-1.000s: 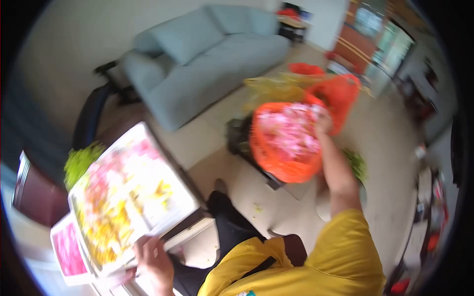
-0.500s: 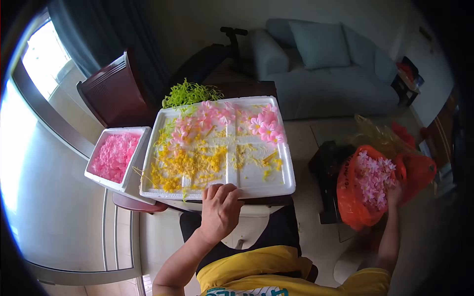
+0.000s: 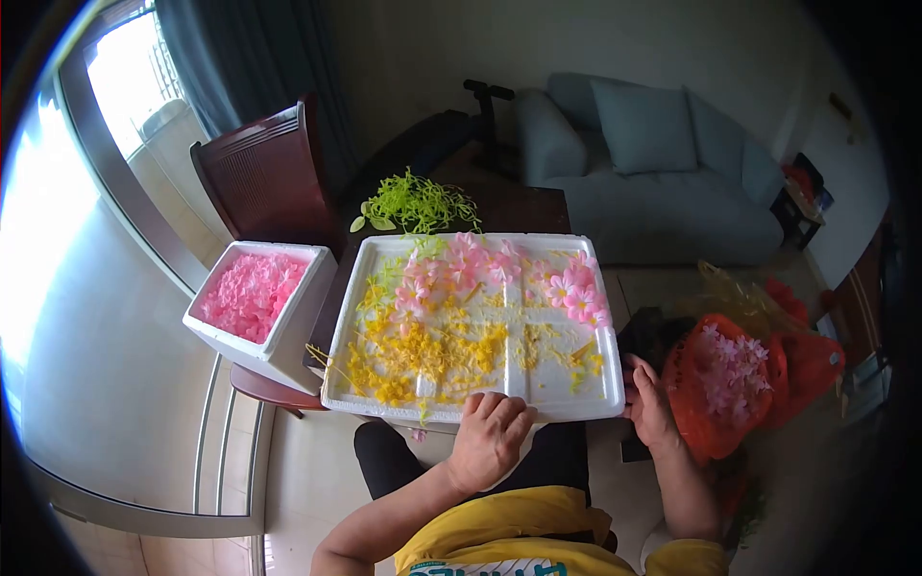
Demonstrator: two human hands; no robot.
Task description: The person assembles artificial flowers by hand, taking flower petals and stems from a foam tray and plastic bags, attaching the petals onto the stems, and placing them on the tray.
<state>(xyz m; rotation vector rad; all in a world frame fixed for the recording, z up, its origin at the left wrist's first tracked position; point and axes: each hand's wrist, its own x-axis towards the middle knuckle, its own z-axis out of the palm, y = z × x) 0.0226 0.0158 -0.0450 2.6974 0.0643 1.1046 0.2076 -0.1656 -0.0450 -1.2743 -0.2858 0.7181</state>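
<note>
A white foam tray (image 3: 567,379) lies in front of me, with loose yellow flower centres (image 3: 413,357) on its left and middle and pink artificial flowers (image 3: 576,291) along its far side and right. My left hand (image 3: 492,437) is closed over the tray's near rim, knuckles up. Beside the tray's near right corner is my right hand (image 3: 655,408), its thumb raised and fingers stretched toward the edge, partly hidden; I see nothing held in it. A red plastic bag (image 3: 684,403) of pale pink flowers (image 3: 732,370) sits just right of that hand.
On the left, a foam box (image 3: 317,317) of pink petals (image 3: 252,296) rests on a dark red chair (image 3: 254,173). Green plastic stems (image 3: 423,202) lie on the dark table (image 3: 538,206) behind the tray. A grey sofa (image 3: 663,216) stands farther back.
My right hand has come out of the red bag and moved left to the tray's corner. My left hand remains on the near rim. The whole view has shifted.
</note>
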